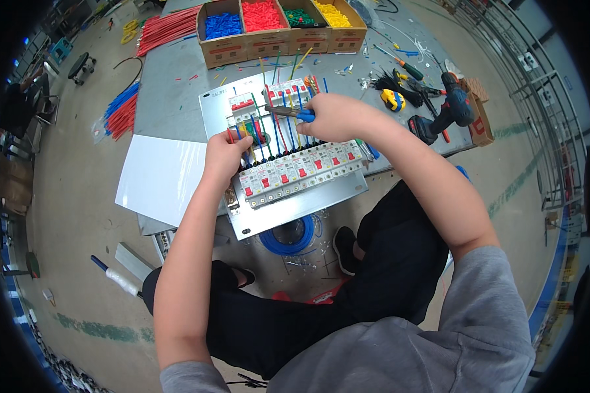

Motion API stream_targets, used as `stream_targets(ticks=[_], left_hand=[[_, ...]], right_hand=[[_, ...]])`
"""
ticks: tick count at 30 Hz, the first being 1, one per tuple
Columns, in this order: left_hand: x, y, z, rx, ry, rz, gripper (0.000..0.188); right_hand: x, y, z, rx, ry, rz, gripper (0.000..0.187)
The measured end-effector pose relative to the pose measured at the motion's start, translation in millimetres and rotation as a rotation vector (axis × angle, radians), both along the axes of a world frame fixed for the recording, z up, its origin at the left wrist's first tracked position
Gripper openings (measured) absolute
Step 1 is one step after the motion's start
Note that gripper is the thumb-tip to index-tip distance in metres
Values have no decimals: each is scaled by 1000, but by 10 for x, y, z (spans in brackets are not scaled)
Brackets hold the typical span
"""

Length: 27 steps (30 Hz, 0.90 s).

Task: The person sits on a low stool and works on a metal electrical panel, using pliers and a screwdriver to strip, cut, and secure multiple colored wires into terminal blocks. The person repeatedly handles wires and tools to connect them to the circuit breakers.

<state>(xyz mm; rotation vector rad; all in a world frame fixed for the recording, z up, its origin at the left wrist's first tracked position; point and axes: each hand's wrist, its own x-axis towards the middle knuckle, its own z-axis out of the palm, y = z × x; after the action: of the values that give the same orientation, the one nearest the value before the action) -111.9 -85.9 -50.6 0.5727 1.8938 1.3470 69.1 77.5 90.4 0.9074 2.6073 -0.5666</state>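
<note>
Coloured wires point(283, 135) stand between my two hands, their long axis running away from me, from the lower row of breakers point(301, 171) toward the upper row point(288, 93) on the metal plate point(301, 206). My left grip point(224, 156) is the nearer one: thumb and fingertips pinched narrow at the left end of the line, apparently on a wire or two, though my fingers hide exactly which. My right grip point(328, 118) is closed round the blue handles of the pliers point(283, 111), which point leftward, almost square across the wires. Their tip lies up and to the right of my left fingertips, near but apart; I cannot tell whether it bites anything.
</note>
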Motion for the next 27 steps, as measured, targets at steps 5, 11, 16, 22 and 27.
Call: stream_targets(ticks=[5, 11, 16, 22, 27], left_hand=[[71, 8, 70, 11, -112, 92, 18], [110, 32, 109, 25, -136, 122, 15], [-10, 46, 47, 52, -156, 56, 14], [74, 40, 98, 67, -50, -28, 25], [78, 65, 128, 87, -93, 6, 21]], right_hand=[[5, 66, 11, -28, -21, -15, 48], [5, 99, -76, -17, -13, 5, 48], [-34, 112, -119, -55, 85, -58, 45], [-69, 30, 97, -77, 50, -89, 42], [-96, 93, -62, -1, 132, -59, 42]])
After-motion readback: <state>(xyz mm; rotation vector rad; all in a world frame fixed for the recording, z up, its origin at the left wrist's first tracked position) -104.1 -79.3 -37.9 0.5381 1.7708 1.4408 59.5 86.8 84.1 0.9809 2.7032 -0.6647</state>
